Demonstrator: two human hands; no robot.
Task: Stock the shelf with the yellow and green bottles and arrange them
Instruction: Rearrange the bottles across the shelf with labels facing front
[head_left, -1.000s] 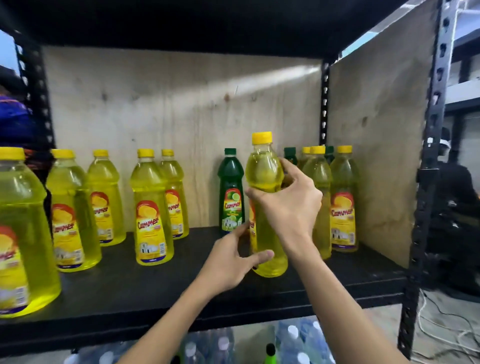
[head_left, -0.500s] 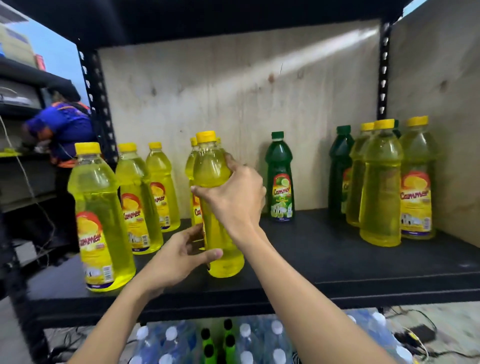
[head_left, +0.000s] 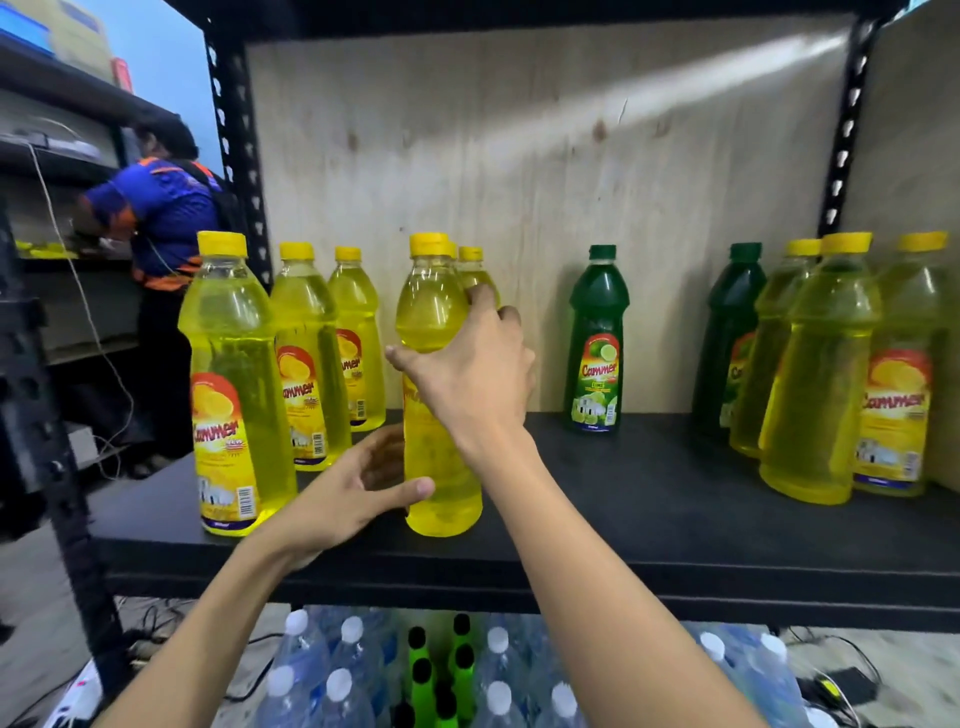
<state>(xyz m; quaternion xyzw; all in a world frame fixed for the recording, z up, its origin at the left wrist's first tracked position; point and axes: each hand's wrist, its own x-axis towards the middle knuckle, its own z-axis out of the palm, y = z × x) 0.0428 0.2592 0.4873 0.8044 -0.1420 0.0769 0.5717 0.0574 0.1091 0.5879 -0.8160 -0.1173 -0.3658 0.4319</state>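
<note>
A yellow bottle (head_left: 439, 467) stands near the front of the black shelf (head_left: 649, 525), left of centre. My right hand (head_left: 470, 376) grips it round the waist from the right. My left hand (head_left: 358, 488) is at its base, thumb against the lower body, fingers curved behind it. Three yellow bottles (head_left: 234, 384) stand in a row at the left, and another yellow one (head_left: 475, 270) peeks out behind the held bottle. A green bottle (head_left: 597, 343) stands alone at the back. At the right, a second green bottle (head_left: 730, 332) stands with three yellow ones (head_left: 821, 374).
Plywood panels (head_left: 519, 182) close the shelf's back and right side. Black steel posts (head_left: 239, 145) frame it. Below the shelf stand several clear water bottles (head_left: 332, 675) and green bottles (head_left: 426, 670). A person in a blue shirt (head_left: 161, 208) works at another rack on the left.
My right hand has carried the yellow bottle leftward along the shelf, from beside the right group to next to the left row. My left hand followed at its base.
</note>
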